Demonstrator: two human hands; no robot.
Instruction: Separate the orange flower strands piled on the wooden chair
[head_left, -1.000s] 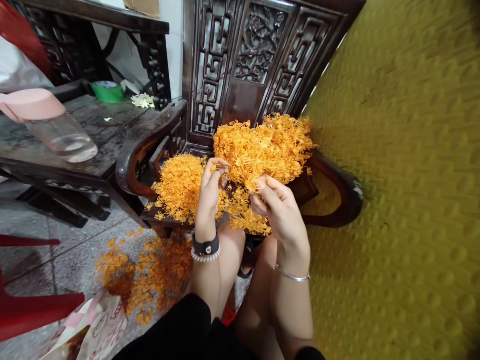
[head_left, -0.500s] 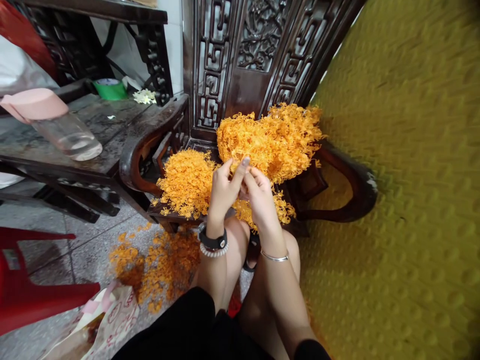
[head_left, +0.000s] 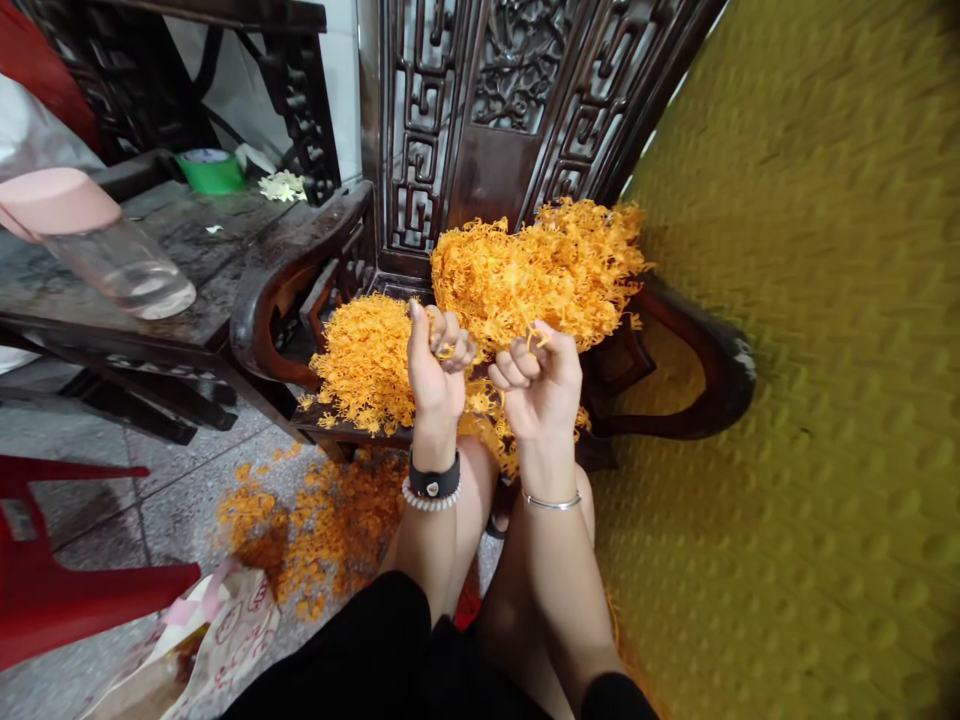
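My left hand [head_left: 437,372] is in front of the chair seat, its fingers curled in and its thumb raised. A bit of orange shows at its curled fingers. To its right my right hand [head_left: 541,378] pinches a small orange plastic flower piece [head_left: 537,336] between thumb and forefinger, the other fingers folded. The hands are apart. Behind them lies a large heap of orange plastic flowers [head_left: 547,265], and left of my left hand is a smaller pile of loose flower pieces [head_left: 364,360]. More pieces lie under my hands, partly hidden.
The dark carved wooden chair [head_left: 274,300] holds the piles. A side table [head_left: 187,235] at left bears a pink-lidded bottle [head_left: 120,245] and green tape [head_left: 212,172]. Orange pieces [head_left: 322,530] litter the floor near a paper bag [head_left: 202,640] and red stool [head_left: 82,580]. A yellow textured surface [head_left: 787,400] stands right.
My hands, together half a second ago, have moved apart, the left one to the left and the right one to the right. An orange piece now shows in my right fingertips.
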